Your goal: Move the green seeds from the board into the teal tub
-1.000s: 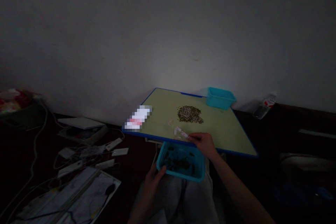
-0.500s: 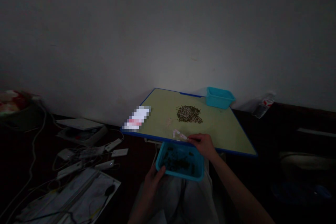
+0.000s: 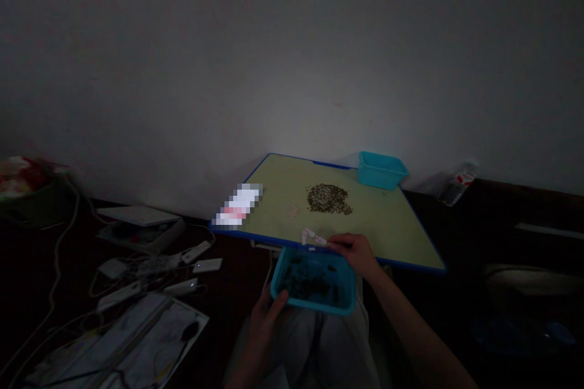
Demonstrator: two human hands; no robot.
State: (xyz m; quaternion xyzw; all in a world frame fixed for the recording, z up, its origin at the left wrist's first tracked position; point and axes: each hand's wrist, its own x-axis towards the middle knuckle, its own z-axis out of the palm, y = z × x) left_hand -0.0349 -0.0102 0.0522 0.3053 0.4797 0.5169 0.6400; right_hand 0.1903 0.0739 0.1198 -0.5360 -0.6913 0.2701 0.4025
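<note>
My left hand (image 3: pixel 267 316) grips the near left corner of a turquoise tray (image 3: pixel 347 292) with dark bits in it, held on my lap just under the front edge of a low green table (image 3: pixel 392 225). My right hand (image 3: pixel 358 252) rests closed at that front edge, pinching a small white tool (image 3: pixel 312 236) that lies on the tabletop. A pile of small dark seeds (image 3: pixel 328 198) sits in the middle of the table, with a few pale bits (image 3: pixel 293 213) to its left.
A second turquoise tub (image 3: pixel 381 169) stands at the table's far right corner against the wall. A plastic bottle (image 3: pixel 456 185) lies to the right. Cables, chargers and papers (image 3: pixel 137 279) cover the dark floor at left. A pixelated patch sits on the table's left edge.
The view and hands have barely shifted; my right hand and the white tool have edged slightly left along the table's front edge.
</note>
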